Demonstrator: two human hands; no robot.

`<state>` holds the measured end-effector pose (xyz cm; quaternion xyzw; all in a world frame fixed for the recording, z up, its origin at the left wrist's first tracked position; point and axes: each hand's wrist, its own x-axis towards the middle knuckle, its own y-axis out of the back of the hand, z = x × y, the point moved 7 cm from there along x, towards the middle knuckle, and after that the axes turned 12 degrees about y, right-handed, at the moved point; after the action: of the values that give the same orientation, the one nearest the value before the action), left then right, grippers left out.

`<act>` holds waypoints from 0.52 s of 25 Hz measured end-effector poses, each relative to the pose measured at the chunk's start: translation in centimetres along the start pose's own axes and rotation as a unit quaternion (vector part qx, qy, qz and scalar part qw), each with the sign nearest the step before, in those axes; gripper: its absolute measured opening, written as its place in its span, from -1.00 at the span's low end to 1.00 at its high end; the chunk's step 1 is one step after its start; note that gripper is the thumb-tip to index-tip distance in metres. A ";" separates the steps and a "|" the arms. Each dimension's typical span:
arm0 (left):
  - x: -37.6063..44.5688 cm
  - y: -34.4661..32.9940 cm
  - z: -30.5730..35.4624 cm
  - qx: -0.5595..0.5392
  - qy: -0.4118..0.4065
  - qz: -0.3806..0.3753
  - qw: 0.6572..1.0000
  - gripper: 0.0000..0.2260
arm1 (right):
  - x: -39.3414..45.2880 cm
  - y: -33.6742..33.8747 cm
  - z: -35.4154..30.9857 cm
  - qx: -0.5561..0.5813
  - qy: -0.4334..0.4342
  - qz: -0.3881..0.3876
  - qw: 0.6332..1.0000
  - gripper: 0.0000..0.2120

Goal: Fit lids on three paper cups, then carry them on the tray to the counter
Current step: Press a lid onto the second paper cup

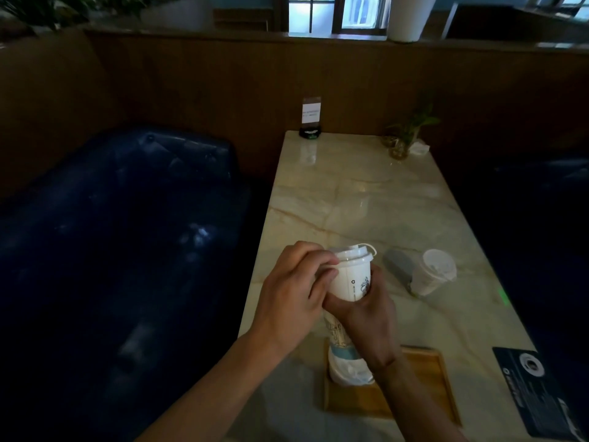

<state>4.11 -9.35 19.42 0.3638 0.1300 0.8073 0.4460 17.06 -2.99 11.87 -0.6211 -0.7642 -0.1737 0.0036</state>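
Right hand (366, 311) wrapped around white paper cup (350, 282), held above marble table (366, 193). Left hand (296, 288) pinching rim of translucent plastic lid (352, 252), seated on cup mouth. Best practice, by judgement: press evenly around rim while steadying thin, crushable wall. Beneath hands: lidded cup (347, 362) on wooden tray (427, 378). Right of hands: third cup (432, 275), translucent, lying tipped beside grey object (398, 264).
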 end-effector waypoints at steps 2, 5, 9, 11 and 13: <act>-0.2 0.2 0.1 -0.016 0.007 0.001 1.000 -0.84 | -0.3 0.3 -0.3 0.012 0.002 -0.001 1.000 -0.35; -0.6 -0.1 0.0 -0.043 0.027 -0.013 0.999 -0.84 | -0.8 0.5 -0.3 0.057 -0.019 -0.023 0.998 -0.30; -1.1 0.2 -0.1 -0.087 0.008 -0.011 0.996 -0.86 | -1.1 1.0 -0.6 0.126 -0.025 -0.073 0.989 -0.34; -1.3 0.5 -0.3 -0.107 0.000 -0.004 0.994 -0.87 | -1.0 1.1 -0.8 0.154 -0.019 -0.092 0.984 -0.39; -1.2 0.5 -0.4 -0.115 -0.004 -0.005 0.993 -0.88 | -1.0 0.9 -0.5 0.188 -0.025 -0.106 0.976 -0.37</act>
<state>3.94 -10.57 18.80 0.3127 0.0364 0.8134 0.4893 18.03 -3.93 12.37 -0.5292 -0.8444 -0.0106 0.0825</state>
